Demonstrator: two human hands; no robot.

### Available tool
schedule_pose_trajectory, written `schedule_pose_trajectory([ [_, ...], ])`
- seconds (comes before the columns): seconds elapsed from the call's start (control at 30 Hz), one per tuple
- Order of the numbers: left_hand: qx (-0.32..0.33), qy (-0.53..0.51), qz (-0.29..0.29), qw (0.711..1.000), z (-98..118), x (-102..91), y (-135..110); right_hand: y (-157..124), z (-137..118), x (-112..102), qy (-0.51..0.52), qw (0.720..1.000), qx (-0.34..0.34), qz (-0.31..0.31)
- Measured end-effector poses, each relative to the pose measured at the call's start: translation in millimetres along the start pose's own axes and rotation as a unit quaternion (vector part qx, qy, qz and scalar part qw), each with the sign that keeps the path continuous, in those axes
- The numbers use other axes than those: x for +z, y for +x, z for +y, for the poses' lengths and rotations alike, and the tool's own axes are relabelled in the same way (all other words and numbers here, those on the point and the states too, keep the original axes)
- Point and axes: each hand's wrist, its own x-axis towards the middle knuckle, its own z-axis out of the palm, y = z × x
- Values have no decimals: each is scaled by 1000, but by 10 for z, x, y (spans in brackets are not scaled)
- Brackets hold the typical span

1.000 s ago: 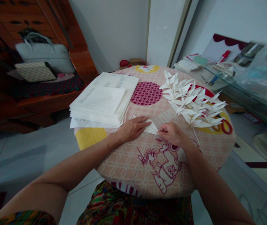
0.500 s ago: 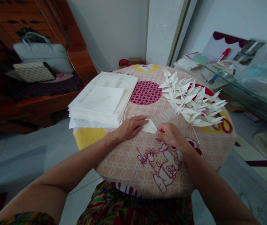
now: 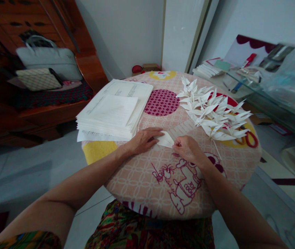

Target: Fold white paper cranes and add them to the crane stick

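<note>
A small folded piece of white paper (image 3: 165,140) lies on the round table between my hands. My left hand (image 3: 146,139) rests over its left end, fingers stretched out and lying flat, the thumb against the paper. My right hand (image 3: 187,148) is closed, pinching the right corner between thumb and curled fingers. The part under my left hand is hidden. Just beyond my right hand lies a pale translucent strip with faint markings (image 3: 181,128). To the right is a heap of folded white paper pieces with pointed tips (image 3: 209,110).
A thick stack of printed paper (image 3: 105,100) with smaller sheets on top stands at the left of the patterned tablecloth (image 3: 142,180). Scissors with red handles (image 3: 251,139) lie by the right edge. A glass-topped table (image 3: 272,103) with a plastic bag is at the right.
</note>
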Motion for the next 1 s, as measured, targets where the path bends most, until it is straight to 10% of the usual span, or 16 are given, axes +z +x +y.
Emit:
schedule_pose_trajectory([
  [1.0, -56, 57, -29, 996, -76, 63, 323, 2, 17, 2, 36, 999, 6, 8],
])
